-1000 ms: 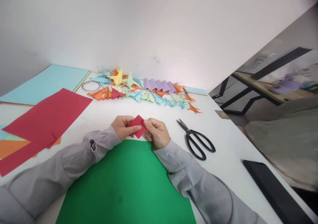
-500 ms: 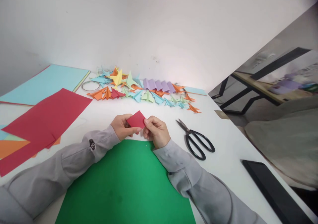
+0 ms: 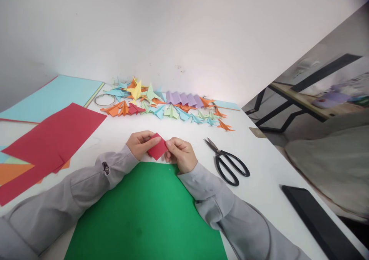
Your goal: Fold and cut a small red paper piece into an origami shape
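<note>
A small red paper square, apparently folded, is held up between both hands just beyond the far edge of a green sheet. My left hand pinches it from the left, the thumb lying across its upper face and the fingers partly hidden behind. At its right corner, my right hand grips the paper between thumb and forefinger. To the right of that hand, black-handled scissors lie on the white table with blades slightly apart.
Folded paper cranes in several colours and a purple pleated strip line the wall. Red paper and light blue sheets lie left, near a tape roll. A black tablet-like slab lies at the right edge.
The red paper square has turned and dropped slightly to the left. My left thumb has moved from its lower edge up onto its face; my right hand has shifted slightly left.
</note>
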Demonstrator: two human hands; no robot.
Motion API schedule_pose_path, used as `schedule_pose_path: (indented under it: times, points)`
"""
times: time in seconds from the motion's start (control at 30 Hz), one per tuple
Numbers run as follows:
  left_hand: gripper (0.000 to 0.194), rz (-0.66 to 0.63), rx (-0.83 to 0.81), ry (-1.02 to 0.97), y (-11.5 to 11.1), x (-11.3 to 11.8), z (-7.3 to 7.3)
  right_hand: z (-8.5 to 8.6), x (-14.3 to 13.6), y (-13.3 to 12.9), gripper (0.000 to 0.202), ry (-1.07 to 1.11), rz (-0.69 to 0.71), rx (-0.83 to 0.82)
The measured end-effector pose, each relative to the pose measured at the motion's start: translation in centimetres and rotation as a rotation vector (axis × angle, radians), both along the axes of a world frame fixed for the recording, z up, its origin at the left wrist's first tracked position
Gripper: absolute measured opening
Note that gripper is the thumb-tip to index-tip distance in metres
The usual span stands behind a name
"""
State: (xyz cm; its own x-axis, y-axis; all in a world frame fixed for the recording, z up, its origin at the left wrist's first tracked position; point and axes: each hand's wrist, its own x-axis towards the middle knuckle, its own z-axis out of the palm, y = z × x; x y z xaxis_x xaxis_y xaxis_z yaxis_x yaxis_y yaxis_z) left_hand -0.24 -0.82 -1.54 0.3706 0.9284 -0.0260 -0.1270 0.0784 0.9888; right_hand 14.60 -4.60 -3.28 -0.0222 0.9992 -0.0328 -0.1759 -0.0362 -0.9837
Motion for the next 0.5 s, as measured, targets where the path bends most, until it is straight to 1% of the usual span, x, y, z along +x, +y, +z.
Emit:
schedule_pose_path:
  times: [0.13, 0.33, 0.5]
  points:
    - [0.03, 0.066, -0.022, -0.043, 0.4, -0.09, -0.49, 0.09, 0.0, -0.11, 0.034, -0.067, 0.033, 0.067]
    - [0.028, 0.082, -0.028, -0.04, 0.55, -0.27, -0.46, 0.34, -0.34, -0.33, 0.033, -0.097, -0.036, 0.135]
    - [0.026, 0.07, -0.074, -0.072, 0.2, -0.18, -0.24, 0.23, -0.54, -0.34, 0.028, -0.074, -0.089, 0.134]
